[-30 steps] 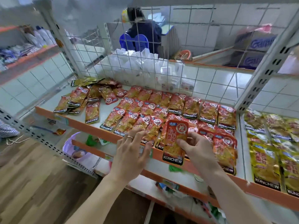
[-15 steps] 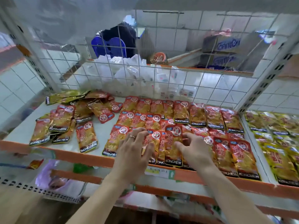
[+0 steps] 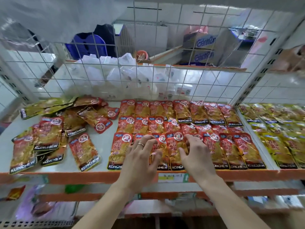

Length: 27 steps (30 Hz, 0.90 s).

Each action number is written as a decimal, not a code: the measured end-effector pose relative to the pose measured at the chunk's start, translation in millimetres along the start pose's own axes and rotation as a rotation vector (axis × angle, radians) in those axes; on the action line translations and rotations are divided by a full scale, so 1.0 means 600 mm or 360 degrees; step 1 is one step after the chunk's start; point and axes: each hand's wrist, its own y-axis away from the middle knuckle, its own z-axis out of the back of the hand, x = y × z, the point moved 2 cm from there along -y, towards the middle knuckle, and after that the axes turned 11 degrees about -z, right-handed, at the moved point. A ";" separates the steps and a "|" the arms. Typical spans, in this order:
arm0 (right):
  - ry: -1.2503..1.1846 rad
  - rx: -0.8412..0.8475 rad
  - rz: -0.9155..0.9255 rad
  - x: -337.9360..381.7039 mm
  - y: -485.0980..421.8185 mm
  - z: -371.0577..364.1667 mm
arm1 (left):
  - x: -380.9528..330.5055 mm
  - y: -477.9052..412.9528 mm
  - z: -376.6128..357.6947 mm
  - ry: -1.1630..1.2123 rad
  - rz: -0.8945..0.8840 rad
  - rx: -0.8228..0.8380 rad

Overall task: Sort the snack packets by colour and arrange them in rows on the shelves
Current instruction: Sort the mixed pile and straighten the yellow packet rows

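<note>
Both hands lie apart and spread flat at the front of the shelf [image 3: 66, 176]. The left hand [image 3: 140, 156] and the right hand [image 3: 196, 156] rest straight-fingered on the front row of red packets [image 3: 231, 149] and grip nothing. One red packet [image 3: 175, 146] shows between them, with the right thumb lying on it. The red packets fill the shelf's right half in three overlapping rows, the front row along the orange edge and the back row against the wire grid [image 3: 165, 80] at the shelf's rear. On the shelf's left half a loose pile [image 3: 49, 136] of red and gold packets lies at all angles, well apart from the hands. Past the shelf's right upright, yellow packets [image 3: 280, 134] lie in rows, cut off by the frame edge. Behind the grid sit white plastic bags [image 3: 125, 71], their contents too blurred to tell. The hands hide parts of the packets beneath them. A paper label [image 3: 170, 176] sits on the shelf's front edge between the wrists, its writing unreadable. A ring [image 3: 141, 144] is on a left finger.
</note>
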 end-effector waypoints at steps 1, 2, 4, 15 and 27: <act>0.0020 -0.0013 0.0014 -0.003 0.002 -0.004 | -0.001 0.001 -0.002 0.0024 -0.0001 0.0004; 0.0044 -0.0019 0.0029 -0.005 0.003 -0.007 | -0.002 0.001 -0.004 0.0038 0.0000 0.0014; 0.0089 -0.0042 0.0053 -0.011 0.004 -0.011 | -0.003 0.001 -0.008 0.0041 0.0003 0.0028; 0.0091 -0.0017 0.0255 -0.046 -0.001 -0.005 | -0.023 0.004 -0.011 -0.0086 0.0180 -0.0014; 0.0024 0.0254 0.0846 0.001 -0.031 -0.002 | -0.048 0.035 0.040 -0.0386 0.0652 -0.0190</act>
